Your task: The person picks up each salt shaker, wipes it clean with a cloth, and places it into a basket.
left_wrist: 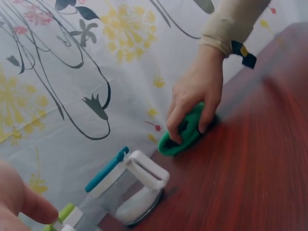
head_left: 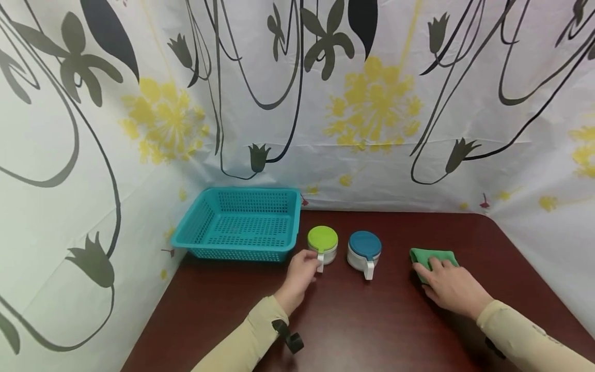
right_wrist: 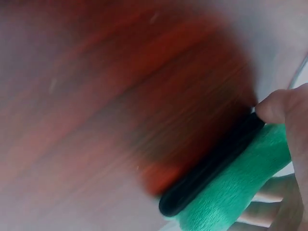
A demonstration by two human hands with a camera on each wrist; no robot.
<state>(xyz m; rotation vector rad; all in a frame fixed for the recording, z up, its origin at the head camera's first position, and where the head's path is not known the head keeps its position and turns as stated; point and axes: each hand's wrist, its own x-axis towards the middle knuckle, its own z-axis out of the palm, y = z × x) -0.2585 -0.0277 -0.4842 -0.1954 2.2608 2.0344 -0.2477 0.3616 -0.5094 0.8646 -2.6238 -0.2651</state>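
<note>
My left hand [head_left: 301, 275] pinches the white handle of a small clear jar with a lime-green lid [head_left: 323, 239]. In the left wrist view, the thumb [left_wrist: 36, 204] meets that lid's edge near the handle. Beside it stands a second jar with a blue lid [head_left: 365, 244], its white handle [left_wrist: 147, 169] facing the front; some white content shows low inside. Over at the right, my right hand [head_left: 453, 287] grips a folded green cloth [head_left: 437, 254] against the table. Close up in the right wrist view, the cloth [right_wrist: 240, 185] looks fuzzy and has a black side.
A turquoise perforated basket [head_left: 237, 253] stands at the back left, beside the green-lidded jar. The dark red-brown table [head_left: 372, 325] reaches a patterned sheet [head_left: 279, 119] hanging behind and along both sides.
</note>
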